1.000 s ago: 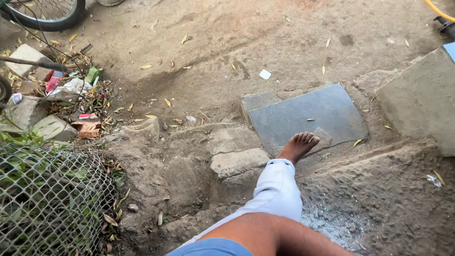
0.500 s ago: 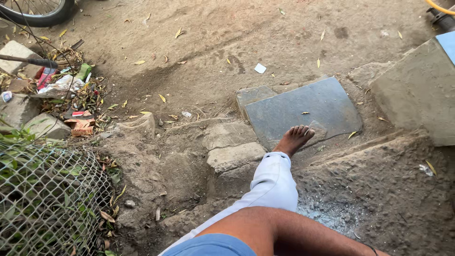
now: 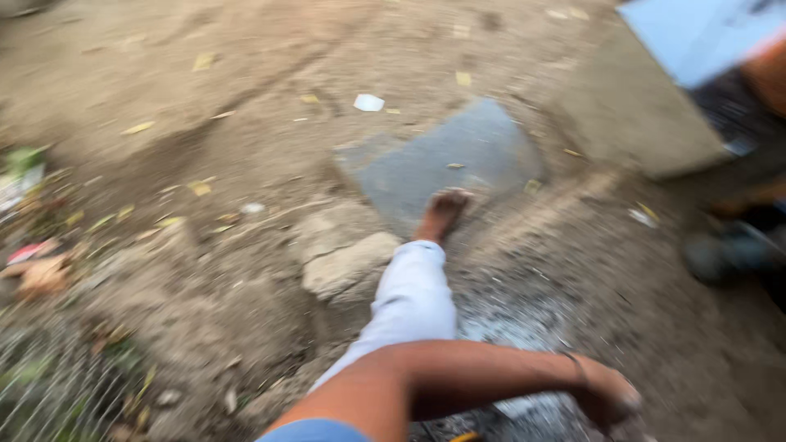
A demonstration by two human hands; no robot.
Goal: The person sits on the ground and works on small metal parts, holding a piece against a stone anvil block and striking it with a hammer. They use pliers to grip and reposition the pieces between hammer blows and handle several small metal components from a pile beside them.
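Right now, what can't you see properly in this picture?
- Left hand, head view: blurred, at the bottom edge; open or shut, cannot tell.
- Right hand: out of frame.
- Yellow thing: cut by the bottom edge.
- Dark shapes on the right: smeared by camera motion.
- Litter on the left: too blurred.

We see bare dirt ground [image 3: 205, 74], blurred; grey flat slab [image 3: 458, 160] set in it, our bare foot [image 3: 442, 214] on slab's near edge; pale broken stones [image 3: 344, 262] beside; white scrap [image 3: 368, 102], yellow leaves [image 3: 137, 128] scattered; litter [image 3: 33, 262] at left
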